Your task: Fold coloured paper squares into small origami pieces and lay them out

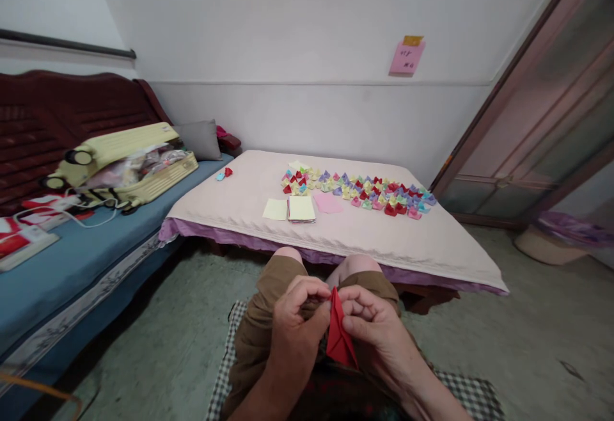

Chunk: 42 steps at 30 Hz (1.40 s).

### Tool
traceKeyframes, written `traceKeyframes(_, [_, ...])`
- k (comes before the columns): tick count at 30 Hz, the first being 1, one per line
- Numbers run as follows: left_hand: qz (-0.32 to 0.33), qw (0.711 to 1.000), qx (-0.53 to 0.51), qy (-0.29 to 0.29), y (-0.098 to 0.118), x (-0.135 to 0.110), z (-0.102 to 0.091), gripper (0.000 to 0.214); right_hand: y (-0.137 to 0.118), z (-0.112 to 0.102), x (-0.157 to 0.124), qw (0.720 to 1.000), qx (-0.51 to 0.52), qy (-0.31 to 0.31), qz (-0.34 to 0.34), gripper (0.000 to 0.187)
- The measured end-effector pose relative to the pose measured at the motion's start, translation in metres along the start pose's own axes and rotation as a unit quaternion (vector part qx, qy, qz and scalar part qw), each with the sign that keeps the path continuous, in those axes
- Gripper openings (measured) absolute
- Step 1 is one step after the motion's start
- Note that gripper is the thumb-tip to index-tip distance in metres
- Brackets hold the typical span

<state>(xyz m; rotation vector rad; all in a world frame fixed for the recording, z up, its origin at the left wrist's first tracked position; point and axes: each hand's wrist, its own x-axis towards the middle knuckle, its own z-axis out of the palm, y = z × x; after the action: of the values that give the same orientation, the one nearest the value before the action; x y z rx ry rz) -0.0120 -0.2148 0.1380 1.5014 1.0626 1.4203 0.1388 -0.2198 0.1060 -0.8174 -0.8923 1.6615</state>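
Note:
A piece of red folded paper [339, 334], narrow and pointed at its upper end, is held upright over my lap between both hands. My left hand [300, 322] pinches its left side near the tip with thumb and forefinger. On the other side, my right hand [371, 318] grips the right edge between thumb and bent fingers. Beyond my knees, a stack of square paper [302, 208] with a pale yellow sheet on top lies on the covered table [230, 210]. Single yellow [275, 209] and pink [328, 202] sheets flank it.
Many small folded paper pieces [364, 187] in mixed colours spread across the table. Two more, red [228, 171] and blue [220, 176], lie at its left. An open yellow suitcase [129, 165] rests on the blue-covered bench. A bin [556, 242] stands at right.

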Motion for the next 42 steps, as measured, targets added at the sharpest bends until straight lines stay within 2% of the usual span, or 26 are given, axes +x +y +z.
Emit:
traceKeyframes(3, [0.015, 1.0, 0.007, -0.002, -0.001, 0.0, 0.0, 0.015, 0.0, -0.001, 0.001, 1.0, 0.009, -0.001, 0.0, 0.029])
traceKeyframes(9, [0.0, 1.0, 0.025, -0.011, 0.001, 0.0, -0.001, 0.015, -0.003, 0.001, 0.002, 1.0, 0.026, 0.003, 0.005, 0.032])
traceKeyframes(12, [-0.043, 0.999, -0.006, -0.009, 0.003, 0.001, -0.002, 0.01, -0.004, 0.0, 0.002, 1.0, 0.02, -0.001, 0.013, 0.033])
traceKeyframes(16, [-0.138, 0.986, -0.093, 0.005, 0.003, 0.004, -0.001, 0.001, -0.004, -0.001, 0.002, 1.0, 0.013, -0.009, 0.018, 0.035])
traceKeyframes(20, [-0.187, 0.972, -0.141, 0.007, 0.001, 0.006, 0.0, 0.008, -0.003, -0.002, 0.003, 1.0, 0.009, -0.013, 0.025, 0.037])
traceKeyframes(24, [-0.192, 0.967, -0.168, -0.015, -0.004, 0.006, 0.001, 0.01, -0.002, -0.002, 0.003, 0.999, 0.01, -0.022, 0.024, 0.036])
traceKeyframes(32, [-0.147, 0.982, -0.122, -0.008, -0.006, 0.009, 0.0, 0.016, -0.002, -0.001, 0.003, 1.0, 0.015, -0.014, 0.021, 0.035])
traceKeyframes(38, [-0.215, 0.959, -0.18, -0.036, 0.005, 0.009, -0.002, 0.013, -0.002, 0.001, 0.001, 0.999, 0.041, -0.001, 0.029, 0.037])
traceKeyframes(42, [-0.196, 0.97, -0.134, -0.044, 0.013, 0.009, -0.005, 0.013, -0.001, 0.0, 0.002, 0.998, 0.048, -0.01, 0.039, 0.038])
